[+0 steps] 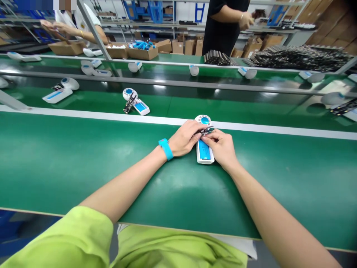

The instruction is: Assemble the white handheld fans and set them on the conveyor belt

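Observation:
A white plastic device housing (205,161) lies on the green bench in front of me, its round end pointing away. A blue battery-like block (205,149) fills its handle, and a blue disc (204,120) sits in the round end. Over the middle of the housing, my left hand (185,137) is closed on a small dark circuit board (205,131). From the other side, the bent fingers of my right hand (222,146) pinch at the same board. Fingertips hide part of the board and where it meets the housing.
Beyond a white edge strip (111,116), a green conveyor carries similar housings (141,107) with boards. Farther back are a metal rail (178,86), cartons (143,52), piled dark boards (295,57) and two people (227,26). A slanted metal post (95,29) stands left.

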Tool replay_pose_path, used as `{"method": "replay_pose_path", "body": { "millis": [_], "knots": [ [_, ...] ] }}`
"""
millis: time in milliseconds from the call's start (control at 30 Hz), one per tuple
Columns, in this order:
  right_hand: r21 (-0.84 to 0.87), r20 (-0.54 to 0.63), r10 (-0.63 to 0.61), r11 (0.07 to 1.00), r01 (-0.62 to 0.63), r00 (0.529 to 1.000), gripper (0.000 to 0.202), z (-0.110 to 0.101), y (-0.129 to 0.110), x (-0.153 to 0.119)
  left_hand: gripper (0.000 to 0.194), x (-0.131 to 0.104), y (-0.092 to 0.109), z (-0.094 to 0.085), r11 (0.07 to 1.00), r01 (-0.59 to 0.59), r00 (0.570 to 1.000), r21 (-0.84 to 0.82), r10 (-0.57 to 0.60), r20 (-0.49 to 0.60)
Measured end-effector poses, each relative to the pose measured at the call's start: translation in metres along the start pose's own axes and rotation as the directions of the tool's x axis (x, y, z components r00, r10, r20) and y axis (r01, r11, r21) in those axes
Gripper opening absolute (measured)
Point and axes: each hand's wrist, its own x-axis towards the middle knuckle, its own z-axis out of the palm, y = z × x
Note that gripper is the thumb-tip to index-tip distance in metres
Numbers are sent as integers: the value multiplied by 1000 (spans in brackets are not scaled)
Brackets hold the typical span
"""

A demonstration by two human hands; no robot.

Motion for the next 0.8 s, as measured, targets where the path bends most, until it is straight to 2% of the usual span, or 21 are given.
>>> {"method": "replay_pose_path", "body": {
  "millis": [100,267,533,800],
  "knots": [
    [8,5,-33,999,33,999,16,1,-3,-1,34,2,1,-1,1000,2,999,-28,-1,38],
    [-14,-46,18,1000,-19,999,17,1,-1,-2,32,1,1,-3,998,36,999,-54,-35,14],
    [-42,-60,-16,999,14,998,17,0,-1,-3,28,-1,0,-3,1000,-12,999,-11,13,37],
    [-66,-11,17,998,-18,1000,14,-1,-1,-3,31,3,5,-12,987,-39,980,154,8,198]
  ]
}}
